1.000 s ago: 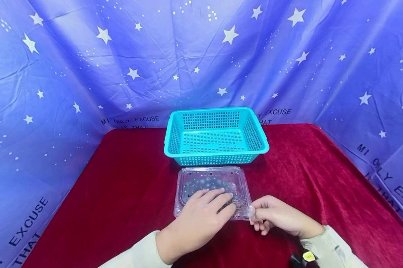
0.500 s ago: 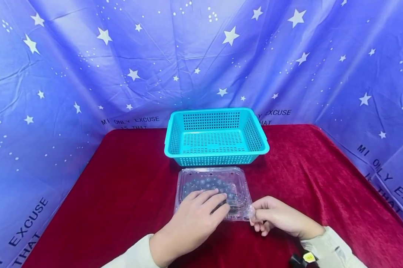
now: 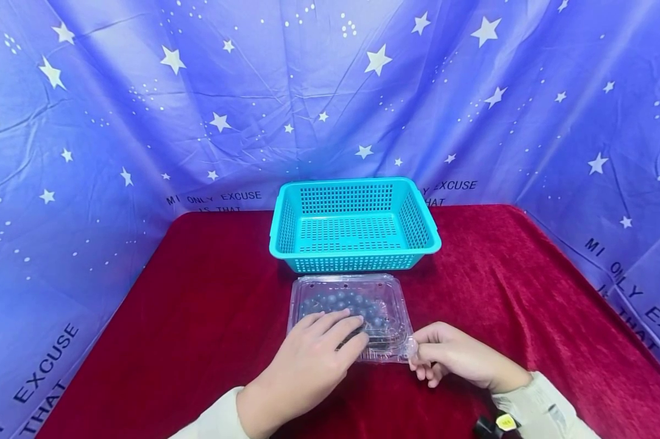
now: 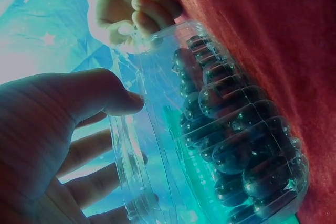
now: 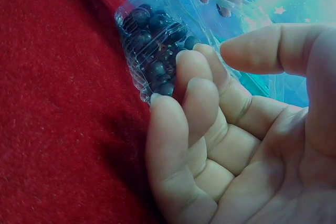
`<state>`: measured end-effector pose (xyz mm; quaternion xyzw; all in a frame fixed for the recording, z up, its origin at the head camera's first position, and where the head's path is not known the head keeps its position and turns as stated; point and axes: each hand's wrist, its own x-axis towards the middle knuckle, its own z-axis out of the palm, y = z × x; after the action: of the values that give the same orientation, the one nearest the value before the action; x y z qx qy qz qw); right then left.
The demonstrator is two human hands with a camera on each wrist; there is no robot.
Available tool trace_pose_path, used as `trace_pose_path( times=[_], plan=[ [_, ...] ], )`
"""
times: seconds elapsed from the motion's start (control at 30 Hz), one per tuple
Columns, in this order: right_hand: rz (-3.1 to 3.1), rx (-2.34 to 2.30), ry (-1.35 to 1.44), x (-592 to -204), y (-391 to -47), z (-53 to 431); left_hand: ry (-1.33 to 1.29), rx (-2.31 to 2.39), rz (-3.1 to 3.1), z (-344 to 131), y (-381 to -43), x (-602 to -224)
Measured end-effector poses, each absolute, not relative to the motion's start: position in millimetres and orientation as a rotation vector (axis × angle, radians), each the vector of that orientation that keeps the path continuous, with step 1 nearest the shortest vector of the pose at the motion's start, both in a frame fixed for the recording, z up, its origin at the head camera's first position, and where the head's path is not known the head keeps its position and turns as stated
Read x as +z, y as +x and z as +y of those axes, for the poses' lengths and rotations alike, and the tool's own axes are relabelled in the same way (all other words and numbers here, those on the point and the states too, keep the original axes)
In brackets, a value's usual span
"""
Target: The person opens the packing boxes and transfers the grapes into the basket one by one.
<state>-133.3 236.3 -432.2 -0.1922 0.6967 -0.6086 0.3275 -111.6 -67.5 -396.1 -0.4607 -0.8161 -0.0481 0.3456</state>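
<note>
While the person's right hand (image 3: 456, 355) pinches the near right corner of a clear, rectangular plastic box (image 3: 386, 355) of dark, round berries (image 3: 340, 299), the left hand (image 3: 308, 363) lies across its near edge, fingers loosely extended, the box resting on deep-red velvety cloth (image 3: 198, 329) just before a turquoise, perforated, rectangular plastic basket (image 3: 357, 250).

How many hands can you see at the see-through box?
2: the left hand rests over the near left part of the clear box, and the right hand pinches its near right corner. Neither hand is hidden.
</note>
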Motion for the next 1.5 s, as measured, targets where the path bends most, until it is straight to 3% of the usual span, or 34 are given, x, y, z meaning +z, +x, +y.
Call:
trace_pose_path(
  times=[1.5],
  plan=[
    [1.865,-1.556,-0.512,-432,-134,236,-1.131,-0.165,-2.163,-99,-112,-402]
  ],
)
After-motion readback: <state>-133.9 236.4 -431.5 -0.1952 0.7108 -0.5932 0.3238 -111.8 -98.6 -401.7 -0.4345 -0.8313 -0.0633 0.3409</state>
